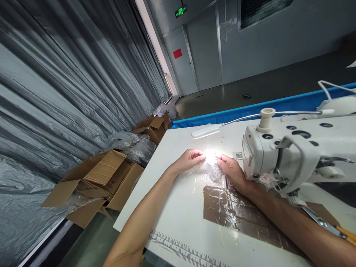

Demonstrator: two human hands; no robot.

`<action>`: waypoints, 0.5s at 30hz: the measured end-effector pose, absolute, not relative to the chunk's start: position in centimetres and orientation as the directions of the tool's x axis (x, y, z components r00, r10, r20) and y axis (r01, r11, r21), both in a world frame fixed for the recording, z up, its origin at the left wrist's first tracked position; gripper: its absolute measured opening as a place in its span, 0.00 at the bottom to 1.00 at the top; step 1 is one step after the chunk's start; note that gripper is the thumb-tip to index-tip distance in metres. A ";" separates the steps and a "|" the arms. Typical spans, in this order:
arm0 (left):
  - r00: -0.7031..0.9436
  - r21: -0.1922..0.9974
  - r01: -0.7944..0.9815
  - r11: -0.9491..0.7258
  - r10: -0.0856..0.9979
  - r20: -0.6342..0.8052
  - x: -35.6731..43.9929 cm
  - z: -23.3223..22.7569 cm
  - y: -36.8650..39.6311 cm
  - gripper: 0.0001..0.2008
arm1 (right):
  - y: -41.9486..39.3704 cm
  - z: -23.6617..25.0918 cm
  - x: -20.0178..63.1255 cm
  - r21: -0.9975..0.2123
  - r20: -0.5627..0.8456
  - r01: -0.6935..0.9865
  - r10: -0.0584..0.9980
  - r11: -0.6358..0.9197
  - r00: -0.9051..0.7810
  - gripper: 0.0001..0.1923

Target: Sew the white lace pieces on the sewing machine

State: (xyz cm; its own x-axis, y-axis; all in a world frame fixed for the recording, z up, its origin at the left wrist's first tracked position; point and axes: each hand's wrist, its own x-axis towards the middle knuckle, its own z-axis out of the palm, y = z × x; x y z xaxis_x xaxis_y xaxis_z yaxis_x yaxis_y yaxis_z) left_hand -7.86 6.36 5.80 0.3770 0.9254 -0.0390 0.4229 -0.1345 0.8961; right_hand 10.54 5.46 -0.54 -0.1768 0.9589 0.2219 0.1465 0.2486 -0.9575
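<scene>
White lace fabric (210, 170) lies bunched on the sewing table under a bright lamp, partly washed out by glare. My left hand (191, 158) pinches its left side between thumb and fingers. On the opposite side, my right hand (229, 167) grips the lace with thumb and forefinger. Just right of my right hand stands a white sewing machine (260, 148), and my right forearm passes in front of its base. The lamp head (207, 131) hangs above the lace on a bendable metal arm.
Brown tape-covered sheet (222, 207) covers part of the tabletop near my right forearm. A printed ruler (180, 249) runs along the front edge. Scissors (324, 224) lie at the right. Open cardboard boxes (102, 178) and plastic bags (136, 146) stand left of the table.
</scene>
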 end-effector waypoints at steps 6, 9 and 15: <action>0.358 0.620 0.682 -0.387 0.916 0.178 -7.8 6.0 5.3 0.06 | 5.4 -1.4 10.4 -0.908 0.304 0.247 0.938 0.339 -0.168 0.17; 0.213 0.442 0.814 -0.377 0.901 0.377 -7.5 4.9 4.0 0.06 | 4.5 -1.5 10.4 -0.838 0.393 0.331 0.900 0.435 -0.188 0.12; -0.040 0.870 0.439 -0.226 0.962 0.270 -7.1 2.5 2.8 0.09 | 2.8 -1.3 10.5 -0.598 0.565 0.450 0.747 0.663 -0.349 0.10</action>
State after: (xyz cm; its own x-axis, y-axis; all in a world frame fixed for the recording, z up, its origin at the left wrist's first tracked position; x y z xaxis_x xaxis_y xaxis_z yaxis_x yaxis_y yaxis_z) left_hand -7.12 2.79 2.46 -0.0397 0.9620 0.2701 0.4390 -0.2260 0.8696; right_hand 10.54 2.82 -1.29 -0.3491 0.7472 0.5655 0.4502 0.6630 -0.5981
